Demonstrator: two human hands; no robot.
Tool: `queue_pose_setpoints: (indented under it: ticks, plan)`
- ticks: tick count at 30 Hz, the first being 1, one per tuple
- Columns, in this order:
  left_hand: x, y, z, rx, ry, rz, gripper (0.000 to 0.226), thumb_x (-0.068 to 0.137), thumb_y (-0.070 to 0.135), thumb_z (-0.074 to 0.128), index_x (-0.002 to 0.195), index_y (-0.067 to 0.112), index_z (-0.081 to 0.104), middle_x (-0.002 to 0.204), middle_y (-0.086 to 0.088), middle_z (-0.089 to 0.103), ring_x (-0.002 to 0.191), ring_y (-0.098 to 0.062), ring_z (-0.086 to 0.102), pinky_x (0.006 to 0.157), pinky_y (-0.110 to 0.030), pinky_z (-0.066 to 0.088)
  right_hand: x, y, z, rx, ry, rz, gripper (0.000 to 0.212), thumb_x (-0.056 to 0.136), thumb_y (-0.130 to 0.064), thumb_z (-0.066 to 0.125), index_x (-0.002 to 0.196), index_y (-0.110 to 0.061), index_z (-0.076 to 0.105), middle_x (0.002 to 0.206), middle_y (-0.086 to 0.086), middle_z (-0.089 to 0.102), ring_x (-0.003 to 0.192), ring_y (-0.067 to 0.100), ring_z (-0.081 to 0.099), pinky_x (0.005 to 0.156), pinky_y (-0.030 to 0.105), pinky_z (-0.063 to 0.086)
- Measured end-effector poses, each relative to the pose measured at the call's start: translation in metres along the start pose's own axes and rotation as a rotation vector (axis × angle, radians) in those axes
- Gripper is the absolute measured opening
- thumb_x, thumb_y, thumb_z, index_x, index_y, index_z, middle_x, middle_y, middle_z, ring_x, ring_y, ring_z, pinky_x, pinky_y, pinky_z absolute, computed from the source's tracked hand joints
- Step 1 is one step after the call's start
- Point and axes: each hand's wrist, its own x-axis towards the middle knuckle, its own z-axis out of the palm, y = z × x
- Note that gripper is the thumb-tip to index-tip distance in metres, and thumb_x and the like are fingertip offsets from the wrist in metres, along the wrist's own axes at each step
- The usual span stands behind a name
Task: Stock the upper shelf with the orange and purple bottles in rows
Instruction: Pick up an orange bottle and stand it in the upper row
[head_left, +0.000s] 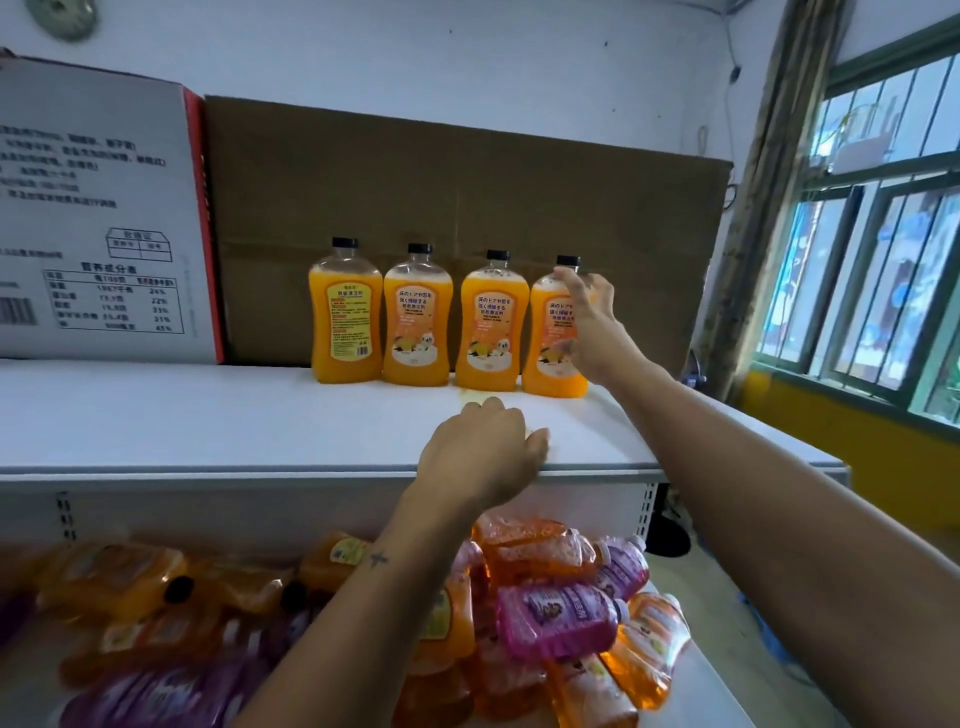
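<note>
Orange bottles (415, 317) are standing four abreast near the back edge of the white upper shelf (208, 415), caps up, long axes vertical, labels facing the front edge. Behind them a brown cardboard sheet (467, 182) is leaning on the pale wall, with a printed white carton (98, 218) sitting toward the shelf's left end and a green-framed window (878, 249) showing at the right. The right hand (589, 325) is curling around the rightmost bottle (550, 338), gripping its side. The left hand (483, 452) is resting at the shelf's front edge, fingers loosely bent, holding nothing. Below, orange and purple bottles (556, 618) are lying heaped on the lower shelf (696, 691), pointing every way.
</note>
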Motion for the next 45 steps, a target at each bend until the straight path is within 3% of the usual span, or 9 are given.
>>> queue_pose_setpoints:
  ticks: [5,9,12,15,22,27,31,37,45]
  plan:
    - [-0.008,0.0,-0.008,-0.083,0.093,0.039,0.039,0.101,0.045,0.04,0.106,0.015,0.065,0.109,-0.007,0.066,0.091,-0.022,0.058,0.075,-0.037,0.046,-0.005,-0.005,-0.011,-0.033,-0.071,0.028,0.108,0.089,0.005,0.064,0.151,-0.054,-0.002,0.164,0.01,-0.021,0.1,0.025,0.061,0.072,0.028,0.053]
    - [-0.034,0.0,-0.013,-0.247,0.264,0.161,0.031,0.101,0.032,0.049,0.123,0.017,0.065,0.124,-0.002,0.066,0.109,-0.019,0.059,0.088,-0.036,0.049,-0.026,-0.019,-0.027,0.018,-0.159,0.08,0.103,0.093,-0.003,0.065,0.155,-0.048,-0.003,0.163,0.01,-0.027,0.137,0.035,0.044,0.09,0.027,0.043]
    - [-0.076,-0.003,-0.005,-0.387,0.438,0.19,0.029,0.101,0.024,0.05,0.125,0.013,0.063,0.125,-0.004,0.065,0.115,-0.019,0.057,0.097,-0.041,0.047,-0.072,-0.028,-0.038,0.199,-0.117,-0.039,0.084,0.095,-0.015,0.064,0.157,-0.042,0.013,0.165,0.008,0.008,0.144,0.029,0.037,0.114,0.043,0.038]
    - [-0.135,-0.015,0.017,-0.564,0.572,0.124,0.027,0.098,0.021,0.049,0.119,0.014,0.064,0.117,-0.001,0.066,0.111,-0.016,0.059,0.095,-0.04,0.049,-0.144,-0.041,-0.044,0.542,-0.09,-0.128,0.069,0.096,-0.033,0.063,0.152,-0.044,0.025,0.155,0.003,0.038,0.134,0.022,0.051,0.103,0.045,0.051]
    - [-0.209,-0.074,0.094,-0.607,0.309,-0.213,0.022,0.098,0.014,0.055,0.118,0.019,0.064,0.117,0.007,0.062,0.113,-0.012,0.058,0.096,-0.029,0.047,-0.29,-0.04,0.012,1.141,-0.213,0.093,0.041,0.093,-0.024,0.061,0.134,-0.023,0.058,0.13,0.005,0.065,0.122,0.025,0.062,0.094,0.038,0.056]
    - [-0.224,-0.124,0.125,-0.476,0.15,-0.393,0.028,0.099,0.016,0.056,0.125,0.012,0.062,0.124,-0.003,0.061,0.116,-0.02,0.056,0.095,-0.026,0.04,-0.316,-0.044,0.092,0.888,-0.281,0.147,0.042,0.091,0.0,0.065,0.126,-0.022,0.06,0.121,-0.006,0.07,0.117,0.009,0.064,0.101,0.035,0.053]
    - [-0.222,-0.138,0.143,-0.435,0.111,-0.374,0.027,0.099,0.015,0.055,0.125,0.014,0.062,0.126,-0.004,0.059,0.119,-0.021,0.052,0.099,-0.032,0.042,-0.312,-0.044,0.148,0.455,-0.35,-0.083,0.053,0.094,-0.024,0.067,0.14,-0.037,0.045,0.146,-0.02,0.043,0.134,-0.01,0.036,0.113,0.022,0.038]
    - [-0.173,-0.135,0.179,-0.194,-0.088,-0.319,0.071,0.098,0.007,0.046,0.157,0.025,0.011,0.161,-0.003,0.017,0.146,-0.029,0.019,0.117,-0.047,0.027,-0.296,-0.02,0.203,0.023,-0.461,-0.257,0.089,0.095,-0.016,0.059,0.154,-0.041,-0.001,0.165,-0.008,-0.016,0.152,0.02,-0.021,0.123,0.051,0.013]
    - [-0.128,-0.161,0.192,-0.155,-0.219,-0.284,0.104,0.082,-0.016,0.053,0.157,0.034,0.001,0.165,0.008,-0.007,0.151,-0.026,0.005,0.113,-0.047,0.035,-0.264,-0.017,0.22,-0.102,-0.57,-0.209,0.082,0.097,-0.016,0.055,0.159,-0.033,0.004,0.167,-0.004,-0.017,0.151,0.025,-0.023,0.117,0.054,0.032]
